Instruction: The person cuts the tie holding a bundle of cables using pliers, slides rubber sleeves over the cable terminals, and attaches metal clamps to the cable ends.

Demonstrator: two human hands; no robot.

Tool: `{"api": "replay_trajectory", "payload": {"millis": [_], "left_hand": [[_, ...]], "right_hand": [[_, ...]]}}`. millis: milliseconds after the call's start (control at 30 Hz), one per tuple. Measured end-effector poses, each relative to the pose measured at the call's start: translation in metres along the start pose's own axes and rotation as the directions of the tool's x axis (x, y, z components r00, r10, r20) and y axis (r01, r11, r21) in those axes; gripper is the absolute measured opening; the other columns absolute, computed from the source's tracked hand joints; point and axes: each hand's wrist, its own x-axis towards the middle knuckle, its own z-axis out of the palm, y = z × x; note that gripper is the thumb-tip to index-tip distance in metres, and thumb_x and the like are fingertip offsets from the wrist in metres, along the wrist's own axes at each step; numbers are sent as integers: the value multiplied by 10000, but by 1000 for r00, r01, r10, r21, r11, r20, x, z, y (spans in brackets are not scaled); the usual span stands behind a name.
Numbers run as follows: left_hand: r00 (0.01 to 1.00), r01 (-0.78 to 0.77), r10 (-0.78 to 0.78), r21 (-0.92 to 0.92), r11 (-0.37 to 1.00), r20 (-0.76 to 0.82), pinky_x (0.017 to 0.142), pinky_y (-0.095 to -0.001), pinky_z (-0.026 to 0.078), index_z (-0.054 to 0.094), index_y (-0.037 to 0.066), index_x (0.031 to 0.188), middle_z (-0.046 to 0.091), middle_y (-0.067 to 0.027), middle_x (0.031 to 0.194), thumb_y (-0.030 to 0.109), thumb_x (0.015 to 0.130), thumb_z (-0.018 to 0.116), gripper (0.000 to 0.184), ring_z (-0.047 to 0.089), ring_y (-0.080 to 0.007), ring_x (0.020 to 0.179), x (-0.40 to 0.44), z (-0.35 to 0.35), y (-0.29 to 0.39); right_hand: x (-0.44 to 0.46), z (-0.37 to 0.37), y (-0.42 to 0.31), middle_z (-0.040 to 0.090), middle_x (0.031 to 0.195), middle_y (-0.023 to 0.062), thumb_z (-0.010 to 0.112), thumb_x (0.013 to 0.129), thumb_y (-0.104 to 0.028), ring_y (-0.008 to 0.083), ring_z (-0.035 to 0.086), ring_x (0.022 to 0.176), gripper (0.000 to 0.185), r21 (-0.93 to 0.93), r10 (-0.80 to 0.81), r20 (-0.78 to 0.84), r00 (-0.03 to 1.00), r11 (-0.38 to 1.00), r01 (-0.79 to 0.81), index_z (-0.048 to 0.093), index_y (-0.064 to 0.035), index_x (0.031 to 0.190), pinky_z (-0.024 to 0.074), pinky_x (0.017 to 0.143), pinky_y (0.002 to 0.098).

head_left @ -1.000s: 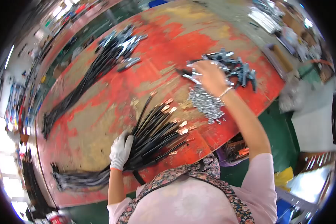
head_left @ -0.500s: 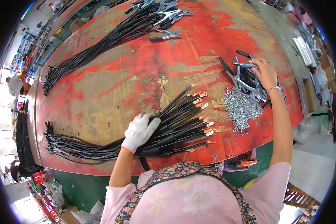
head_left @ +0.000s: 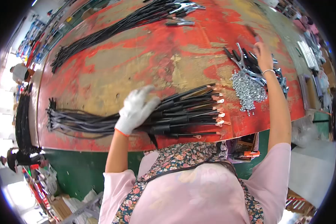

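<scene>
My left hand (head_left: 135, 109), in a white glove, is over a bundle of black cables (head_left: 175, 119). Its fingers are spread, and nothing is gripped in them. Copper lugs (head_left: 221, 115) tip the cables' right ends. My bare right hand (head_left: 263, 53) is closed on a clamp (head_left: 252, 33), whose dark handle is smeared by motion. Below that hand lies a pile of metal clamps with black handles (head_left: 242, 64). Next to the pile is a heap of small silver screws or bolts (head_left: 248, 91), too small to tell which.
A second bundle of black cables (head_left: 112, 28), with clamps (head_left: 181, 23) at its right end, lies across the far side of the worn red table (head_left: 198, 44). More black cables (head_left: 23, 123) hang beyond the left edge. An orange tool (head_left: 251, 154) is below the front edge.
My right hand has moved up off the clamp pile, a clamp in its grip. My left glove's fingers have spread and lifted slightly on the cables. The whole view has shifted.
</scene>
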Motion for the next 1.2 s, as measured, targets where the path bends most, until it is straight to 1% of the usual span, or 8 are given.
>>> {"api": "replay_trajectory", "payload": {"millis": [167, 233, 433, 633, 933, 1033, 1100, 1200], "left_hand": [[990, 89, -81, 66, 994, -116, 1005, -410, 368, 561, 47, 1197, 567, -167, 1212, 335, 877, 555, 431, 483, -322, 1184, -32, -19, -19], [996, 21, -15, 71, 997, -86, 1007, -411, 366, 565, 53, 1195, 567, -166, 1213, 333, 875, 558, 425, 482, -323, 1187, -26, -17, -5], [937, -322, 298, 119, 939, 180, 860, -424, 465, 593, 107, 1133, 630, -152, 1043, 301, 881, 547, 322, 581, -327, 1002, 67, 21, 61], [794, -410, 292, 115, 905, 533, 774, -427, 507, 623, 180, 1059, 663, -98, 1002, 411, 910, 464, 318, 627, -317, 933, 156, 96, 100], [699, -485, 157, 301, 821, 698, 750, -448, 524, 651, 109, 981, 682, -118, 934, 405, 896, 479, 353, 654, -317, 891, 183, 113, 129], [834, -287, 77, 311, 906, 546, 689, -466, 522, 653, 91, 997, 683, -153, 863, 413, 875, 498, 378, 665, -343, 856, 197, 99, 118], [858, 8, 38, -87, 996, 512, 604, -392, 497, 631, 63, 1013, 664, -109, 738, 437, 877, 520, 413, 660, -265, 713, 208, 102, 78], [688, 433, 166, -584, 687, 706, 526, -237, 391, 604, 26, 1014, 511, 17, 619, 347, 925, 510, 346, 478, -76, 562, 208, 88, 52]], "right_hand": [[-6, -38, -70, 604, 1047, 153, 687, 833, -233, 283, 636, 890, 589, 421, 277, -182, 944, 889, -180, 388, -90, 1320, 500, 795, 368], [-12, -47, -93, 597, 1063, 138, 721, 816, -294, 180, 644, 873, 802, 888, 413, 68, 908, 390, -244, 232, -57, 1405, 504, 785, 310], [-45, -96, -131, 520, 780, -18, 650, 846, -79, 48, 466, 627, 443, 878, 330, 478, 814, -167, -448, 507, 0, 1258, 384, 553, 191], [-143, -97, -155, 569, 792, 13, 550, 878, -58, 37, 428, 524, 433, 855, 511, 497, 702, -152, -495, 427, -3, 1290, 295, 419, 158], [-226, -106, -192, 573, 1019, 92, 396, 991, -264, 117, 539, 750, 497, 837, 694, 511, 507, -266, -479, 284, -27, 1413, 445, 631, 244], [-237, -109, -202, 586, 1010, 95, 424, 980, -148, 115, 551, 737, 471, 875, 762, 439, 476, -243, -418, 279, -85, 1423, 439, 611, 244], [-245, -107, -202, 592, 984, 95, 446, 968, -91, 118, 566, 737, 479, 901, 732, 427, 532, -291, -323, 287, -126, 1419, 434, 593, 248], [-242, -102, -201, 607, 1059, 130, 428, 973, -92, 121, 564, 767, 481, 895, 803, 429, 413, -317, -314, 272, -95, 1428, 423, 608, 242]]}}
